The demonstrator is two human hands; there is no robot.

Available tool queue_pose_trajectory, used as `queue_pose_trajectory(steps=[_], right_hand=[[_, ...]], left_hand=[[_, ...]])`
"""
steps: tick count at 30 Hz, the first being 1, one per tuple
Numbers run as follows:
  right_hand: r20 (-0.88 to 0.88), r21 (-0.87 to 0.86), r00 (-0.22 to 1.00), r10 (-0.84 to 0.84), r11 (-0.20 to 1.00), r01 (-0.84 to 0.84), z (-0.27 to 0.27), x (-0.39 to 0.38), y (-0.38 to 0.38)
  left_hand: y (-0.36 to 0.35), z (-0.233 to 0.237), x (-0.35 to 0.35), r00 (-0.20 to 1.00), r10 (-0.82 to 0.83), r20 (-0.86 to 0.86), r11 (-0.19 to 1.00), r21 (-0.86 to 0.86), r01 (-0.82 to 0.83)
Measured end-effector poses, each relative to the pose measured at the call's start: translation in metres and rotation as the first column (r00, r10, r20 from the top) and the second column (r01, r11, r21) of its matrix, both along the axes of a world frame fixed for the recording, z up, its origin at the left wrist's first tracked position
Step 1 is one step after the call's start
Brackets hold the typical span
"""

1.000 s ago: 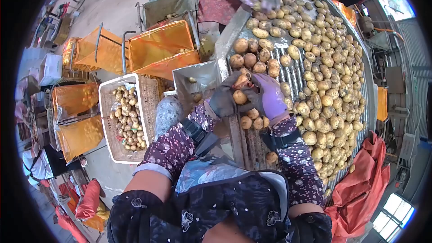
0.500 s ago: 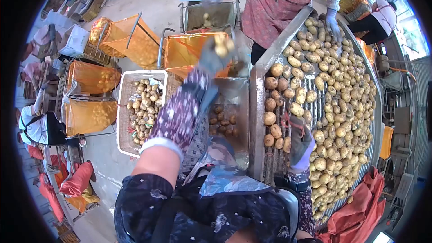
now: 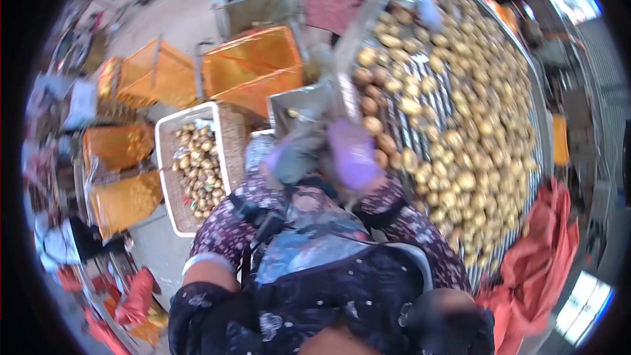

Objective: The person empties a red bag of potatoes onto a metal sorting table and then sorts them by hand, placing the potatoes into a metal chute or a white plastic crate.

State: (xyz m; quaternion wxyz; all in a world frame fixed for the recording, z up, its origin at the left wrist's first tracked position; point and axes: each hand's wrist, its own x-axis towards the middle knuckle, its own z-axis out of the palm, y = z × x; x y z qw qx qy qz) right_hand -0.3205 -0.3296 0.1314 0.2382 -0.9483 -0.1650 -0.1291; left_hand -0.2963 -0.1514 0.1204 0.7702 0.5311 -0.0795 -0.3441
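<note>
My left hand (image 3: pixel 294 159), in a grey-and-purple glove, is low in front of my body at the near side of a metal bin (image 3: pixel 281 104). Close beside it on the right is my right hand (image 3: pixel 351 156), its purple glove back towards me. Motion smears both gloves, and their fingers are blurred or hidden, so anything inside them is not visible. A small yellowish potato (image 3: pixel 292 113) shows in the bin. Right of my right hand, many potatoes (image 3: pixel 467 181) cover a slatted metal sorting table (image 3: pixel 346 89).
A white-rimmed crate (image 3: pixel 225 151) of potatoes stands left. Orange mesh bags (image 3: pixel 253 59) hang on frames beyond it. Across the table, a co-worker's gloved hand (image 3: pixel 430 14) is over the potatoes. Red cloth (image 3: pixel 532 263) lies near right.
My left hand, earlier stretched forward with potatoes at its glove, has come back to my body. My right hand has left the table's potatoes and moved left beside it. The view has shifted.
</note>
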Motion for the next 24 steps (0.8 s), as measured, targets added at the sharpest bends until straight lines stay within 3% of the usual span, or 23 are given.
queue_pose_trajectory(steps=[2,3,4,5,6,7,8,9,10,12,13,14,15,16,17,18,19,20,21,23,24], right_hand=[[0.005,0.107,0.996,0.091,0.99,-0.091,0.031,-0.007,0.004],[0.011,0.194,0.995,0.102,0.976,-0.103,0.037,-0.016,0.001],[0.028,0.282,0.992,0.124,0.951,-0.127,0.041,-0.02,-0.004],[-0.108,0.346,0.983,0.146,0.933,-0.1,0.046,-0.028,-0.022],[-0.241,0.411,0.954,0.178,0.909,-0.066,0.05,-0.04,-0.049],[-0.131,0.129,0.99,-0.046,0.99,0.063,0.042,-0.058,-0.078],[-0.135,-0.023,0.946,-0.293,0.956,0.293,0.032,-0.079,-0.111],[-0.139,-0.179,0.846,-0.514,0.854,0.489,0.022,-0.1,-0.144],[0.08,-0.336,0.837,-0.541,0.776,0.534,-0.003,-0.116,-0.151],[-0.06,-0.371,0.906,-0.42,0.852,0.37,-0.002,-0.115,-0.147],[-0.123,-0.374,0.929,-0.348,0.883,0.282,-0.001,-0.108,-0.146],[-0.414,0.066,0.868,-0.273,0.942,0.328,0.013,-0.089,-0.156],[-0.375,-0.015,0.851,-0.368,0.92,0.391,0.025,-0.067,-0.162],[-0.325,-0.094,0.829,-0.455,0.888,0.451,0.03,-0.044,-0.168],[-0.287,-0.193,0.807,-0.517,0.856,0.479,0.024,-0.024,-0.182],[-0.331,-0.421,0.722,-0.608,0.78,0.464,0.024,-0.003,-0.189],[-0.461,-0.497,0.629,-0.626,0.769,0.402,0.009,0.021,-0.199],[-0.571,-0.56,0.513,-0.641,0.761,0.328,-0.006,0.037,-0.206],[-0.586,-0.551,0.533,-0.61,0.782,0.29,-0.008,0.042,-0.212],[-0.615,-0.532,0.57,-0.545,0.82,0.21,-0.01,0.048,-0.22],[-0.706,-0.504,0.465,-0.534,0.841,0.2,0.016,0.05,-0.215]], left_hand=[[0.05,0.001,0.009,0.991,0.109,-0.079,0.993,0.049,-0.105],[0.097,-0.03,0.021,0.865,0.002,-0.501,0.872,-0.422,-0.247],[0.127,-0.007,0.027,0.921,0.318,-0.224,0.948,0.074,-0.31],[0.182,-0.026,0.034,0.9,0.433,-0.044,0.862,0.312,-0.399],[0.233,-0.025,0.04,0.881,0.463,0.098,0.642,0.648,-0.409],[0.365,-0.111,0.051,0.845,0.153,0.513,0.485,0.706,-0.516],[0.378,-0.072,0.048,0.897,0.031,0.441,-0.016,0.897,-0.441],[0.389,-0.029,0.045,0.978,0.0,0.21,-0.478,0.859,-0.184],[0.334,0.011,0.042,0.97,-0.017,0.243,-0.547,0.81,-0.212],[0.291,0.014,0.055,0.867,-0.264,0.422,-0.451,0.741,-0.498],[0.226,0.037,0.06,0.771,-0.396,0.498,-0.263,0.743,-0.615],[0.184,0.021,0.071,0.616,-0.459,0.64,-0.039,0.678,-0.734],[0.142,0.005,0.079,0.438,-0.472,0.765,0.191,0.574,-0.796],[0.076,0.023,0.079,0.439,-0.426,0.791,0.398,0.599,-0.695],[0.027,0.024,0.076,0.422,-0.448,0.789,0.492,0.611,-0.62],[-0.019,0.028,0.074,0.383,-0.524,0.761,0.555,0.646,-0.524],[-0.063,0.021,0.068,0.512,-0.515,0.687,0.565,0.722,-0.4],[-0.093,0.025,0.066,0.573,-0.475,0.668,0.702,0.68,-0.212],[-0.122,0.025,0.055,0.48,-0.595,0.645,0.602,0.753,-0.266],[-0.146,0.006,0.056,0.379,-0.712,0.592,0.533,0.806,-0.257],[-0.151,0.005,0.057,0.348,-0.772,0.532,0.479,0.847,-0.232]])
